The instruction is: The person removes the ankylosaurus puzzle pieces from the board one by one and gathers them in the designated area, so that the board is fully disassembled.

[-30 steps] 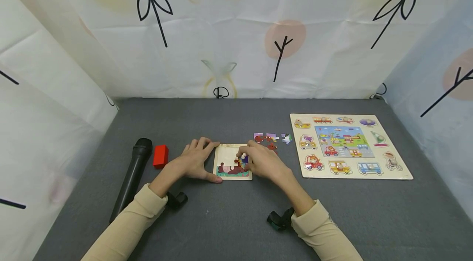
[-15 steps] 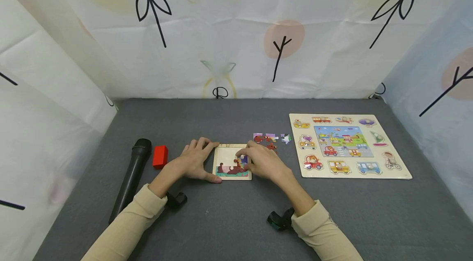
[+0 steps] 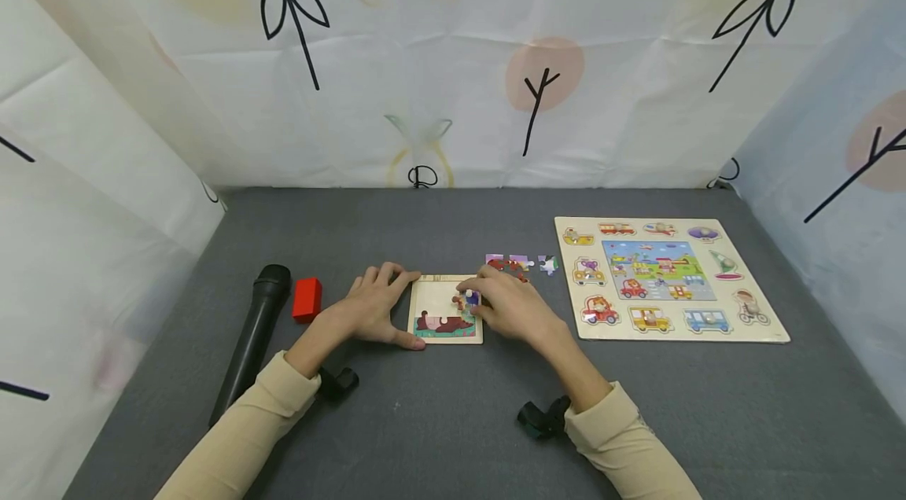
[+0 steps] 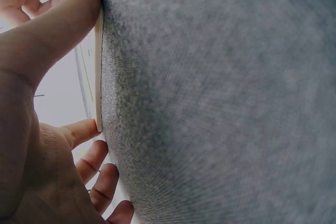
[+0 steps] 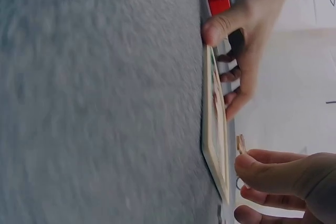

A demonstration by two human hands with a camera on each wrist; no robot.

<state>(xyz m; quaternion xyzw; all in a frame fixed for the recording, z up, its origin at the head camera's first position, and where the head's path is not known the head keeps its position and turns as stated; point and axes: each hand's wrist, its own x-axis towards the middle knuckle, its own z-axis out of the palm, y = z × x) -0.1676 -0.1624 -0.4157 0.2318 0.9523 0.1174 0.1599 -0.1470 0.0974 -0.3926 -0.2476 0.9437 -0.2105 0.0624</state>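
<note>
Lane in from the near desk [image 3: 439, 437], between the forearms; wrist cameras [image 3: 541, 420] jut in from both sides. Puzzle frame [image 3: 432, 299]: left hand [image 3: 378, 307] spans its left edge; right hand [image 3: 510, 303], pinching a puzzle piece [image 5: 241, 144], bars the right. Room behind, up to cloth wall [image 3: 453, 52]. Far left: microphone [image 3: 249, 351], red block [image 3: 307, 301]. Right: large board [image 3: 678, 319].
</note>
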